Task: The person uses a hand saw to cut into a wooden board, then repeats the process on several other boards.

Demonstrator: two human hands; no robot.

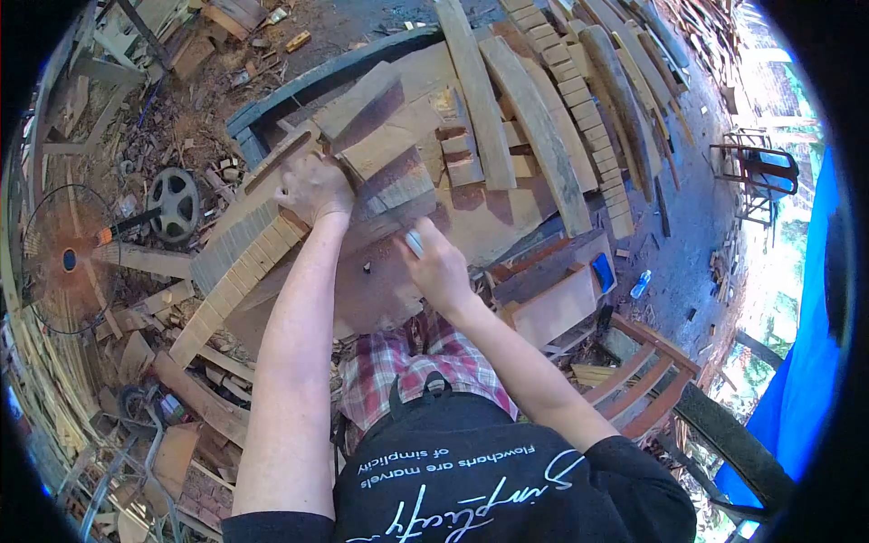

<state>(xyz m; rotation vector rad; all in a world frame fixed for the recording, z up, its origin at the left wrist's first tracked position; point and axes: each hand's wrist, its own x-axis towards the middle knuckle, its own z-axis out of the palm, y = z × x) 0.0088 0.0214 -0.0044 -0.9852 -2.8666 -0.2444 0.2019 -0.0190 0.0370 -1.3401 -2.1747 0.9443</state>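
Observation:
My left hand (312,187) is closed with bent fingers over a wooden piece (282,161) that has a long slot-like recess. Beneath and beside it runs a curved row of narrow wood blocks (244,271). My right hand (436,270) is curled around a small pale-blue object (414,242), whose kind I cannot make out. It sits near the front edge of the workbench (362,308), just right of a greyish wood block (398,195). Sawn boards (385,140) lie beyond my left hand.
Long planks (534,127) and another row of blocks (579,95) lie to the right. A standing fan (71,261) is at the left. A wooden box (557,294) stands by the bench, with a slatted wooden chair (634,371) behind it. Scraps litter the ground.

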